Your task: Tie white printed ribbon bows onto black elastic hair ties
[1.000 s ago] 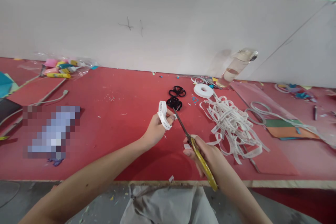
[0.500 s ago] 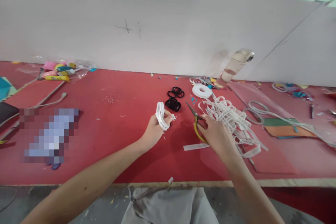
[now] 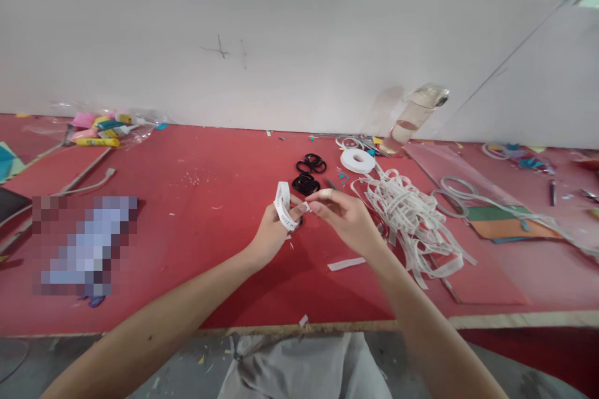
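My left hand is closed on a loop of white printed ribbon wound round its fingers. My right hand is right beside it, thumb and forefinger pinching the loose end of that ribbon at about the middle of the red table. One finger of the right hand has a pale wrap on it. Just behind the right hand a thin grey scissor tip shows on the table; the rest of the scissors is hidden. A short cut strip of ribbon lies flat in front of the hands.
A tangled pile of white ribbon lies to the right, with a white tape roll, black rings and a leaning bottle behind. Coloured paper sheets are far right. A bag of markers and a cable are at the left.
My right hand carried the yellow-handled scissors from the cut toward the ribbon pile, let go of them, and came back left to pinch the ribbon end. A cut strip now lies on the table.
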### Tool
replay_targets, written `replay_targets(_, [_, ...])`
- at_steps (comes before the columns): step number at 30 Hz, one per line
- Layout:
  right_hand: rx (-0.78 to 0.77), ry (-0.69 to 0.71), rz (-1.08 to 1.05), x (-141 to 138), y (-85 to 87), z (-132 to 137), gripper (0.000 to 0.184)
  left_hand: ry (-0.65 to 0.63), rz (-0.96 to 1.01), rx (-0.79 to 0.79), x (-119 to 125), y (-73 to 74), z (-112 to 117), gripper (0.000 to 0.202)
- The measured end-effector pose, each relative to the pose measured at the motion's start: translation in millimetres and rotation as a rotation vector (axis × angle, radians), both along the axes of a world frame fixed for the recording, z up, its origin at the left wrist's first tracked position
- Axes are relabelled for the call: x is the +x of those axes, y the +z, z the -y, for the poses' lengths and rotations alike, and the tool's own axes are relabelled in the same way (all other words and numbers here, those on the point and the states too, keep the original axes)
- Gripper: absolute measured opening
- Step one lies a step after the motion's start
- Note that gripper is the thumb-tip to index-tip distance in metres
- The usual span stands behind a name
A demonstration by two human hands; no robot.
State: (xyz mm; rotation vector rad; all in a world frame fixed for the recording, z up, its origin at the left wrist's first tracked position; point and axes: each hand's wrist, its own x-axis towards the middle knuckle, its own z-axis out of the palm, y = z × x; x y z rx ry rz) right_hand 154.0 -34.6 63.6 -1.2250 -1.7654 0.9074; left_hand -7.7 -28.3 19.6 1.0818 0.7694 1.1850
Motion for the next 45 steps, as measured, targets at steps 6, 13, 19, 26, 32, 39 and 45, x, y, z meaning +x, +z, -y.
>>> replay_targets(6, [0.0, -0.069, -0.24, -5.9, -12.2, -7.6, 0.023, -0.073, -0.033, -0.042, 0.7, 2.3, -0.7, 0.038])
replay_targets(13, [-0.172, -0.25, -0.48, 5.0, -44.9, -26.7, 0.025, -0.935, -0.232, 0.024, -6.9, 19.4, 12.1, 0.047])
replay_targets(19, [-0.092, -0.153, -0.291, 0.4, -58.8, -25.4, 0.037, -1.165, -0.111, -0.01, -10.0, 29.0, 19.8, 0.056])
replay_targets(26, [0.264, 0.306, 0.191, -1.1, -51.8, -14.0, 0.05, -0.951, 0.081, -0.045, -7.7, 13.4, 15.8, 0.061])
replay_targets(32, [0.425, 0.239, 0.414, -5.7, -53.8, -12.6, 0.032, -0.543, 0.287, -0.063, -12.6, 17.0, 8.2, 0.058])
replay_targets(39, [0.441, 0.299, 0.407, -2.2, -58.9, -17.0, 0.014, -0.395, 0.386, -0.084, -18.8, 18.1, -2.5, 0.051])
replay_targets(45, [0.42, 0.175, 0.408, 2.5, -57.4, -18.5, 0.01, -0.389, 0.352, -0.117, -18.0, 17.3, -1.6, 0.055])
